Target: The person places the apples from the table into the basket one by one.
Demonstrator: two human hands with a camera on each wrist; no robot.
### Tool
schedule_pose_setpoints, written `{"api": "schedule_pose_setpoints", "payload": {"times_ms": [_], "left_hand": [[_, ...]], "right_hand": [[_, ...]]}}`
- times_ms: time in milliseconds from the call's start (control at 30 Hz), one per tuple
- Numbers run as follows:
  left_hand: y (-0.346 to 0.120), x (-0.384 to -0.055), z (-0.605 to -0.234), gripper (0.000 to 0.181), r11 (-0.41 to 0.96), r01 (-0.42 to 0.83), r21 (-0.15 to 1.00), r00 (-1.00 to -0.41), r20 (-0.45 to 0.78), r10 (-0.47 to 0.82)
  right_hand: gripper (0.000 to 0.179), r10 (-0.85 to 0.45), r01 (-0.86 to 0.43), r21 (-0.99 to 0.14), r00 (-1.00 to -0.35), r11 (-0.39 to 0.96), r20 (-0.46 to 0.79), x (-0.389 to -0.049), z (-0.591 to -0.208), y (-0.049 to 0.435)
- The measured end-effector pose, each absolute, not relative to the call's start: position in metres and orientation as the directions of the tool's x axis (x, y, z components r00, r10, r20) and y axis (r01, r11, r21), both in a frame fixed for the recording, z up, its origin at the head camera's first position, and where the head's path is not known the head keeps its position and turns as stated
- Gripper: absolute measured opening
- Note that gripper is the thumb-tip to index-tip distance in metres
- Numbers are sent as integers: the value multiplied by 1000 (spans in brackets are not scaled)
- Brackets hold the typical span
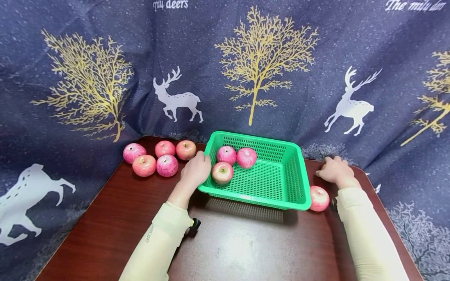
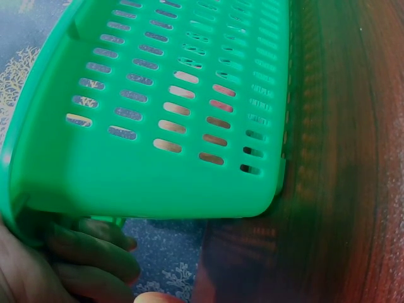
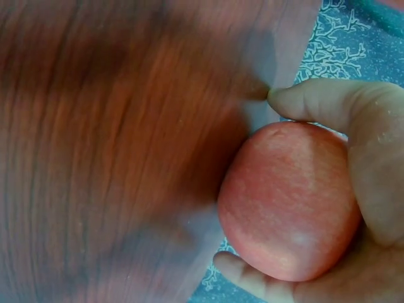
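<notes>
Glossy, wood-grained table (image 1: 225, 253), reddish brown with dark streaks, rounded corners and a pale glare. Toward its far edge, a green plastic basket (image 1: 296, 179): rectangular, with flaring walls, a smooth rim, and sides and floor pierced by rows of slots. Gripped at its left end by the left hand (image 1: 197, 169), with fingers curled under the rim. Behind, dark blue cloth (image 1: 299, 101), creased, white-speckled, printed with gold trees and white deer.

Inside the basket, toward its left end, three apples (image 1: 222, 173), plump and pinkish red, the nearest yellowish around the stem hollow. Near the table's far-left corner, five apples (image 1: 167, 165) in a loose cluster, some deep pink, others peachy. Just beside the basket's near-right corner, a lone apple (image 1: 319, 198), pink with a paler top.

By the table's far-right corner, clasped in the right hand (image 1: 335, 170) between thumb and finger, a rosy apple (image 3: 287, 202): rounded, smooth-skinned, faintly mottled. On both arms, cream sleeves (image 1: 158, 242) of soft fabric.
</notes>
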State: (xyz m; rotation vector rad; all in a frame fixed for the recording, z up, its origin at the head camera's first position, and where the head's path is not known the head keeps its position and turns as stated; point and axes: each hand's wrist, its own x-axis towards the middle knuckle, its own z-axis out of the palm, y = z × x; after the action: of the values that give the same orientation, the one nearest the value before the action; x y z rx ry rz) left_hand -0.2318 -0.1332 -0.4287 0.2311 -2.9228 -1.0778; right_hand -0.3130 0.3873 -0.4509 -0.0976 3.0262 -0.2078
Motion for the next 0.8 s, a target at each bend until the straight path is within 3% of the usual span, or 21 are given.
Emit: {"api": "schedule_pose_setpoints", "payload": {"times_ms": [800], "left_hand": [[-134, -234, -432, 49, 751, -136, 646, -989, -39, -145]], "right_hand": [[65, -43, -43, -119, -999, 992, 2, -307, -463, 387]]}}
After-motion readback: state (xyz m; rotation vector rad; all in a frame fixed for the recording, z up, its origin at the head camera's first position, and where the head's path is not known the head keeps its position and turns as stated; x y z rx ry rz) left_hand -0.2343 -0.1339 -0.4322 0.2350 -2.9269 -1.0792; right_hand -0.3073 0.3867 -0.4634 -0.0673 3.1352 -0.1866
